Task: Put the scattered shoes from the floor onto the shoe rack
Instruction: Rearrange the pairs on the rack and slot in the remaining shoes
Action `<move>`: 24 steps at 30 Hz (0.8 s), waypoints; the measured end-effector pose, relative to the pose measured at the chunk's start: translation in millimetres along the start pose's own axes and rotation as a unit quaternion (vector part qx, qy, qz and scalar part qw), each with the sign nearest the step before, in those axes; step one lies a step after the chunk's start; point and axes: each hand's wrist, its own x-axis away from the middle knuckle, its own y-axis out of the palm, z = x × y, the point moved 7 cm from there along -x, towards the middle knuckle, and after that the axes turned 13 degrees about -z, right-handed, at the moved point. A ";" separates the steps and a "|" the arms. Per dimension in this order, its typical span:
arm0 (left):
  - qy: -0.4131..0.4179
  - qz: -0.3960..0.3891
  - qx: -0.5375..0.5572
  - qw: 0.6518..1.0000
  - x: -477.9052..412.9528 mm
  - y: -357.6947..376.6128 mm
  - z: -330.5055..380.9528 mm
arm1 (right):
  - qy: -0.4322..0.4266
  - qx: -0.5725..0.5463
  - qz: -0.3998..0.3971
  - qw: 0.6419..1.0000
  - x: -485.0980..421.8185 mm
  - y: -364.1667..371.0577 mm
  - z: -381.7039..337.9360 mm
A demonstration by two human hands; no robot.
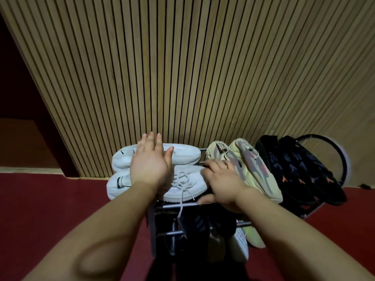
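Head view: white sneaker was gripped by right hand, seemingly for alignment; left hand was held outstretched

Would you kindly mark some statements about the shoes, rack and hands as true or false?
1. Two white lace-up sneakers lie on the top tier of the metal shoe rack. True.
2. The left hand grips a lace. False: its fingers are straight, above the white sneakers.
3. The black sneakers with orange marks sit at the rack's right end. True.
4. The floor is blue. False: it is dark red.
5. The lower tier holds no shoes. False: several shoes lie there.
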 end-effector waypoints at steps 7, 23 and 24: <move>0.002 0.001 -0.001 1.000 0.6 0.3 0.0 | -0.011 -0.109 -0.047 0.993 -31.9 0.8 -30.3; -0.041 0.000 -0.076 0.996 1.8 -3.8 1.7 | -0.092 0.142 0.028 0.985 -12.2 -36.5 -8.3; -0.049 -0.014 -0.094 0.994 2.0 -4.1 1.3 | -0.091 0.137 0.006 0.986 -9.4 -32.7 2.5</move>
